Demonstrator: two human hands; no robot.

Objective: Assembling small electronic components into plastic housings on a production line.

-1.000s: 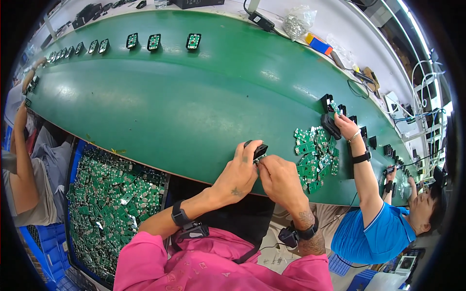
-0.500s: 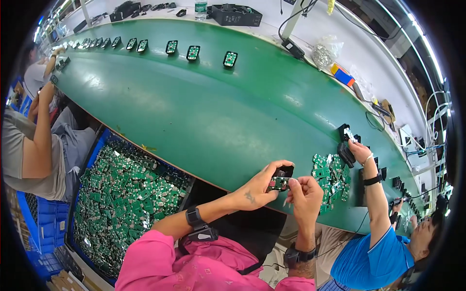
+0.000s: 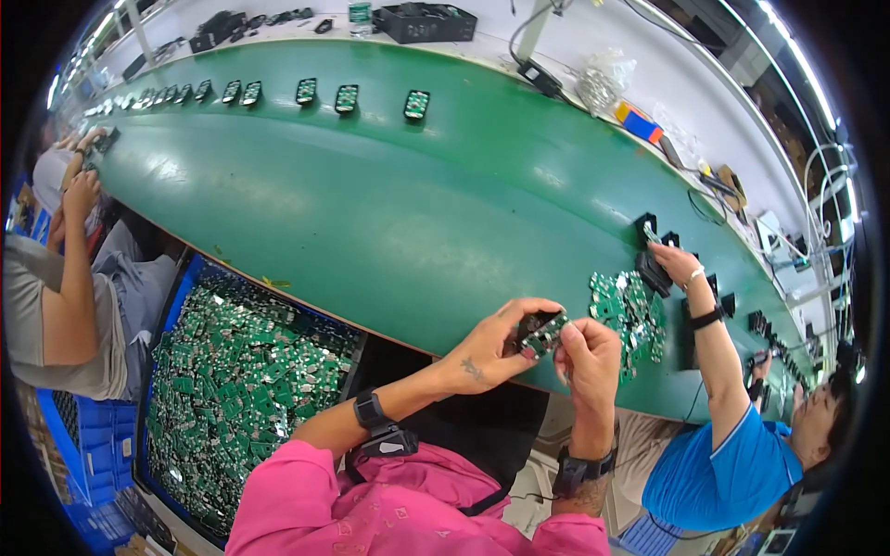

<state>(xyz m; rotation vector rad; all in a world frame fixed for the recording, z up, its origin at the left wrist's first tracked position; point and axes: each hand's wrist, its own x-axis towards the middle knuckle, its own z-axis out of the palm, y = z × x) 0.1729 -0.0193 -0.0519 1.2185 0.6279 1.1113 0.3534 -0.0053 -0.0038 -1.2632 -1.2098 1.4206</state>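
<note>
My left hand (image 3: pixel 477 357) is wrapped round a small black plastic housing (image 3: pixel 528 326), its open side turned toward my right hand. A green circuit board (image 3: pixel 549 335) sits tilted at the housing's opening, partly over it. My right hand (image 3: pixel 591 360) pinches the board's right end between thumb and fingers. Whether the board is seated inside cannot be made out. Both hands are above the near edge of the green table (image 3: pixel 389 250). Just beyond my right hand lies a loose pile of green circuit boards (image 3: pixel 623 320).
A large blue-edged bin full of circuit boards (image 3: pixel 250 398) stands below the table at left. Black housings with boards (image 3: pixel 347 98) line the far side. At right, a co-worker's hand (image 3: pixel 679 265) reaches among black housings (image 3: pixel 653 272). Another person (image 3: pixel 65 306) sits at left.
The circuit board has turned from nearly level to a slant, its right end higher. My right hand has shifted slightly up with it. The co-worker's hand at right has flattened over the black parts.
</note>
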